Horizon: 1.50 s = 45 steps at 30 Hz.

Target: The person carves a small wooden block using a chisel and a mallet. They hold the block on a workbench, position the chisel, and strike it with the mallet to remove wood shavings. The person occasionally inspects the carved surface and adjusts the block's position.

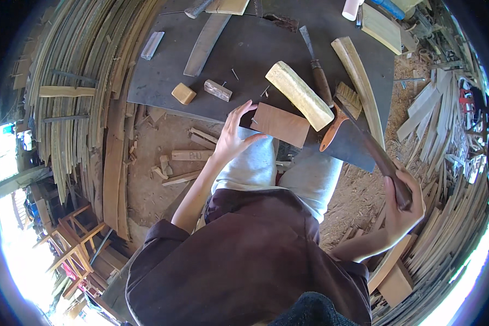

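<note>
My left hand (234, 132) grips the left end of a flat brown wooden block (281, 126) at the table's near edge, fingers at its far side and thumb at its near side. A small nail (255, 121) shows on that end. My right hand (405, 198) is closed round the thick end of a long dark-handled tool (383, 157). The tool narrows toward its far end, which reaches over a brush (346, 103) with an orange handle; its kind is unclear. Beside the brown block lies a thick pale piece of wood (300, 96), and beyond it a chisel (319, 76).
A curved wooden strip (361, 81) lies on the dark table (163, 81). Two small blocks, one yellowish (184, 94) and one greyish (217, 90), sit at the left. Stacked planks (65, 103) stand far left; wood scraps (434, 108) pile up right.
</note>
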### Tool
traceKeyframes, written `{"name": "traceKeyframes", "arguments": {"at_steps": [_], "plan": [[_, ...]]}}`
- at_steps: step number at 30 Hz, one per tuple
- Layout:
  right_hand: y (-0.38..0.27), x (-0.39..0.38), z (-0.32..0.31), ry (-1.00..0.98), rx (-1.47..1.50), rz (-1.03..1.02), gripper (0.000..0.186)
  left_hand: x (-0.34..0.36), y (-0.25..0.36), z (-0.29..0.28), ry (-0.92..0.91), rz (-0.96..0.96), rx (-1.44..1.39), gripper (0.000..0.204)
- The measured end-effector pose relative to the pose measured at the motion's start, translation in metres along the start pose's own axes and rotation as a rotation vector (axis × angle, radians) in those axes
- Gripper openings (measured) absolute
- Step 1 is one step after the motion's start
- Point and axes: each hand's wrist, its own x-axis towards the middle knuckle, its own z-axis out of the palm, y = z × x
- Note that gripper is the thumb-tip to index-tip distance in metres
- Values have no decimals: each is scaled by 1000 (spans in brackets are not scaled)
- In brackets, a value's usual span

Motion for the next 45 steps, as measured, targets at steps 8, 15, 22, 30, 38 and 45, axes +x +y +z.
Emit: {"name": "traceKeyframes", "arguments": {"at_steps": [8,15,22,30,38,45], "plan": [[-14,8,13,424,332,-429,26,1,0,4,51,22,16,90],[-60,44,77,124,1053,-550,20,2,-2,6,61,15,-1,91],[-99,51,136,-27,1224,-458,17,1,0,4,60,-1,20,95],[-90,64,144,51,1162,-435,14,3,13,-2,91,21,-60,96],[-71,63,145,57,1230,-340,15,13,49,15,126,147,15,50],[-44,74,121,313,1355,-40,27,23,55,18,81,201,54,27]]}}
